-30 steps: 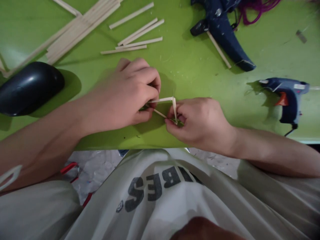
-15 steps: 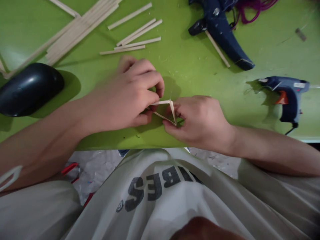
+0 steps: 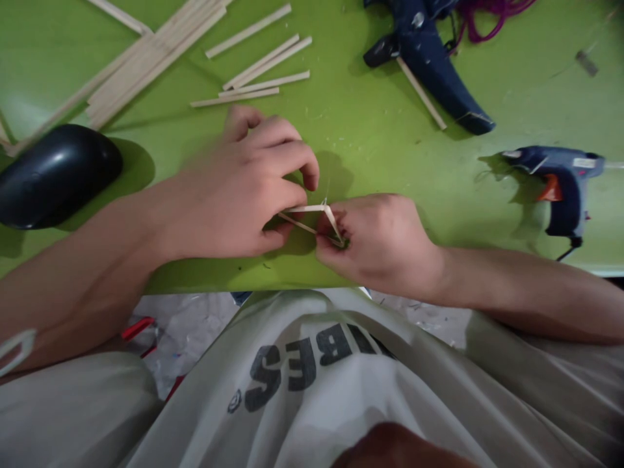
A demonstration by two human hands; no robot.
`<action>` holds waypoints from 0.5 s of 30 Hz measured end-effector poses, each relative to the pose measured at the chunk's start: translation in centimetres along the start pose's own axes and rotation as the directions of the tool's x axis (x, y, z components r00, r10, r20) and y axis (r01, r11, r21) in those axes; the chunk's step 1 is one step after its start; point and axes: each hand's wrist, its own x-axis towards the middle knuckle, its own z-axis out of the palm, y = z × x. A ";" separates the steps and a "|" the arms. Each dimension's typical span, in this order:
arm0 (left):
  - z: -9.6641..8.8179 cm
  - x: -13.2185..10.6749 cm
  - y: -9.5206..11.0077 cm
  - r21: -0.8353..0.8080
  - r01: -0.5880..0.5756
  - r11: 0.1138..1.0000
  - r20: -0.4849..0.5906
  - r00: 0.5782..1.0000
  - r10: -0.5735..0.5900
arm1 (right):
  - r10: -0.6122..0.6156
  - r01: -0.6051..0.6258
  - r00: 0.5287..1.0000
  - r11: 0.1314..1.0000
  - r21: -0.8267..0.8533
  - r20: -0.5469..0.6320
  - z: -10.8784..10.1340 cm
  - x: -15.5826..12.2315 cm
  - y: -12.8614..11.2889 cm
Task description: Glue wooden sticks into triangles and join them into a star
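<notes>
Between my two hands is a small frame of thin wooden sticks (image 3: 312, 208), joined at angled corners, with a wisp of glue string at its upper corner. My left hand (image 3: 244, 182) pinches the frame's left end between thumb and fingers; that end is hidden. The fingers of my right hand (image 3: 385, 240) are closed on the short right side, close to the lower corner. The frame is held low over the green table (image 3: 400, 156), near its front edge; whether it touches the surface I cannot tell.
Several short sticks (image 3: 258, 31) lie beyond my left hand, beside a stack of longer sticks (image 3: 160, 55). A black computer mouse (image 3: 61, 175) sits at left. A large dark blue tool (image 3: 429, 65) and a small glue gun (image 3: 565, 185) lie at right, near purple cord (image 3: 492, 19).
My right hand has curled tighter around the frame's right side. The frame has tilted and its upper corner sits slightly lower and further left. My left thumb has shifted a little left.
</notes>
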 end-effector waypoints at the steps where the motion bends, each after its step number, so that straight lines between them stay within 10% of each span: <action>1: 0.0 0.0 0.0 -0.002 -0.001 1.000 0.012 1.000 0.001 | -0.010 0.010 1.000 1.000 0.001 -0.002 0.0 -0.1 0.1; 15: -0.3 0.2 0.3 0.025 -0.027 0.999 0.045 0.999 0.026 | -0.052 0.054 0.998 0.996 -0.066 0.035 -1.4 -0.1 0.1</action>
